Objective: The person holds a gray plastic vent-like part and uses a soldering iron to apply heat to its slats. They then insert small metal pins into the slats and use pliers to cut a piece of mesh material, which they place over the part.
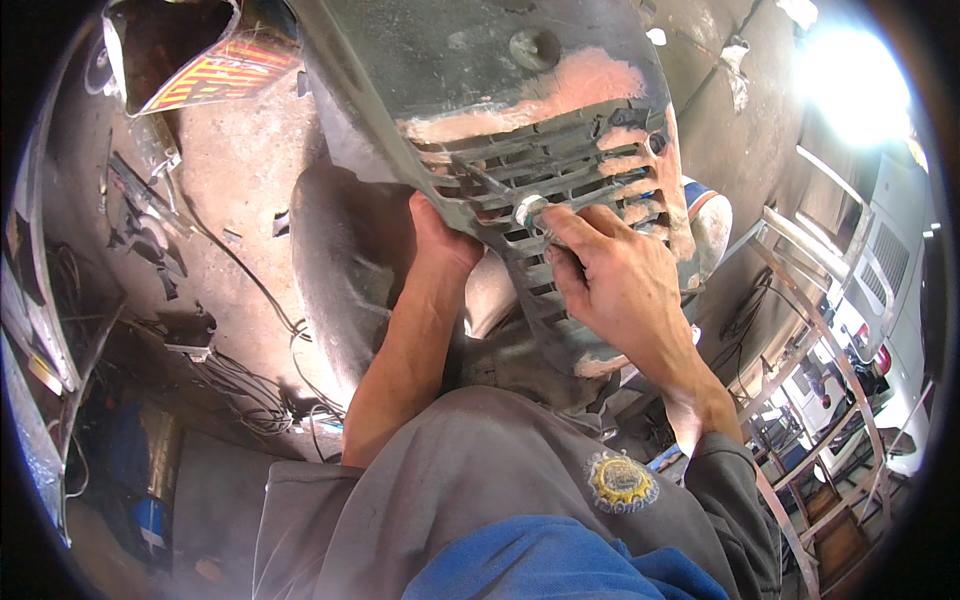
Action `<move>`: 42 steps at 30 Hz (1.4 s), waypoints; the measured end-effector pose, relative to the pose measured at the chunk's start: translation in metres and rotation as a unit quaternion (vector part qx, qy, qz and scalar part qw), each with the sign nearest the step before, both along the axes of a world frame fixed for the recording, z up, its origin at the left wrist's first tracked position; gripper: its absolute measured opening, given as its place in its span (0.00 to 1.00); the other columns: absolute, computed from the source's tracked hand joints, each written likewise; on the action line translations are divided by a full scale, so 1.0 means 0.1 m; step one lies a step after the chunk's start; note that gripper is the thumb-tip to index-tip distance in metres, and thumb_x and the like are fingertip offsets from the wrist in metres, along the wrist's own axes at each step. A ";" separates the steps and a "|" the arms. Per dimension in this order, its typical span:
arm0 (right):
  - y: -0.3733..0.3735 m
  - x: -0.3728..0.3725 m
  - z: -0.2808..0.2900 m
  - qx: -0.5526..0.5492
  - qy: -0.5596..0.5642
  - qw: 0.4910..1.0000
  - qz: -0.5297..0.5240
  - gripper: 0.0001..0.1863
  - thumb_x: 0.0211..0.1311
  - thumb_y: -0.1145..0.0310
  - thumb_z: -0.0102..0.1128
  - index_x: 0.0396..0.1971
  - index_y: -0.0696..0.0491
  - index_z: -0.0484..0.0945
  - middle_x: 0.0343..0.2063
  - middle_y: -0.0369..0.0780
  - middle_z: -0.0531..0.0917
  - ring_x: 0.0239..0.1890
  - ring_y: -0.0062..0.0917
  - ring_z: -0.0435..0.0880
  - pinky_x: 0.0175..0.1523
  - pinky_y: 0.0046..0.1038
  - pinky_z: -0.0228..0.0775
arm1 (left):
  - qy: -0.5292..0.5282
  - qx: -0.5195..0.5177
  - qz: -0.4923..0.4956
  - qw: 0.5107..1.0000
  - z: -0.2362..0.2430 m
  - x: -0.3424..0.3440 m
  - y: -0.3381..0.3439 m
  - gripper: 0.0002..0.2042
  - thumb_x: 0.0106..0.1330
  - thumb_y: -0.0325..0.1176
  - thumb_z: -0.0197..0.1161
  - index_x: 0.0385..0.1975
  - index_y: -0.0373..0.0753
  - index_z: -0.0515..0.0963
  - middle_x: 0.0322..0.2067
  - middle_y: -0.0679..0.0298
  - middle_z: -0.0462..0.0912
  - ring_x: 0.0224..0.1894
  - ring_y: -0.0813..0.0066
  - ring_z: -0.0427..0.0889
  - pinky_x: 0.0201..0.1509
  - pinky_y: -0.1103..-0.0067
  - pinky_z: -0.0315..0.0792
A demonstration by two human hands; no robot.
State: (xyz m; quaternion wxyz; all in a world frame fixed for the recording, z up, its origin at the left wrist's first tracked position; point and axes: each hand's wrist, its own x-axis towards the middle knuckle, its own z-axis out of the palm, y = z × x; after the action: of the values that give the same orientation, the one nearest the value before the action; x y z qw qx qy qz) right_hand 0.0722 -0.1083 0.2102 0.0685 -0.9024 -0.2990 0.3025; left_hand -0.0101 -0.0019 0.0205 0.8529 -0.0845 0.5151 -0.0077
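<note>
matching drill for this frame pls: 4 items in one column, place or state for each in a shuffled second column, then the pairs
Items
1. right hand
2. left hand
3. slotted grey panel
4. cables

Places or states
A. patched with pinkish filler around the slots
B. lying on the dusty floor, left of the left forearm
C. on top of the slats, fingers at a round metal piece
D. at the panel's lower left edge, fingers hidden under it

Pairs: 1-C, 2-D, 3-A, 4-B
</note>
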 end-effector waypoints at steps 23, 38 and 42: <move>-0.06 -0.11 0.01 0.002 -0.003 1.000 -0.009 0.18 0.59 0.73 0.64 0.50 0.51 0.79 0.38 0.42 0.82 0.36 0.40 0.85 0.38 0.37 0.76 | -0.040 -0.034 0.034 0.998 -0.03 -0.02 -0.01 0.20 0.67 0.49 0.57 0.52 0.46 0.78 0.47 0.61 0.84 0.49 0.60 0.81 0.56 0.59 0.75; -0.39 0.14 0.28 0.042 -0.009 0.996 -0.072 0.18 0.60 0.75 0.63 0.52 0.55 0.80 0.45 0.43 0.85 0.39 0.34 0.86 0.43 0.31 0.77 | -0.015 -0.004 0.005 1.000 -0.09 -0.05 0.03 0.19 0.68 0.49 0.53 0.51 0.45 0.79 0.47 0.61 0.84 0.47 0.58 0.82 0.52 0.59 0.75; -1.39 0.40 0.61 0.147 -0.082 0.929 -0.330 0.19 0.65 0.68 0.64 0.56 0.49 0.79 0.42 0.37 0.86 0.37 0.20 0.83 0.37 0.21 0.72 | 0.041 0.000 0.014 0.999 0.25 0.11 0.07 0.19 0.71 0.46 0.48 0.51 0.43 0.78 0.47 0.60 0.82 0.45 0.61 0.81 0.45 0.65 0.76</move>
State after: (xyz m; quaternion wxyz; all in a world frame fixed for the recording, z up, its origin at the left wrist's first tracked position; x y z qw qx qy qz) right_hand 0.1125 -0.2472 0.2709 0.2721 -0.9515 -0.0297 0.1402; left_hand 0.0005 0.0048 0.0452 0.8313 -0.0917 0.5482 0.0072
